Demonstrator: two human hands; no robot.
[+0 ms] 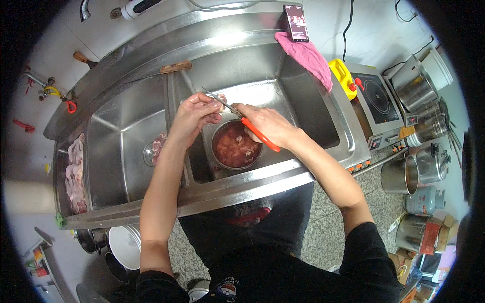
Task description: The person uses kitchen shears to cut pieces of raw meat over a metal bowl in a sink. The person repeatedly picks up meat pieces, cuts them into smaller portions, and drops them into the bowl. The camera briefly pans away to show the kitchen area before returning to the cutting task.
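My right hand (268,122) is closed around red-handled scissors (261,135), whose metal blades point up and left toward my left hand (199,113). Between the fingertips of my left hand is a small pale piece of meat (221,103), partly covered by the fingers and blades. Below both hands, a round metal pot (216,161) stands in the right sink basin, filled with reddish liquid and pieces of meat (235,146). More raw meat (157,148) lies in the middle basin by the drain, partly behind my left forearm.
Pale raw meat (75,174) fills the narrow left compartment. A wooden block (176,67) rests on the basin divider. At the back right are a pink cloth (308,57), a phone (297,22), a yellow jug (341,77) and an induction cooker (375,94). The sink's front rim (242,189) runs before me.
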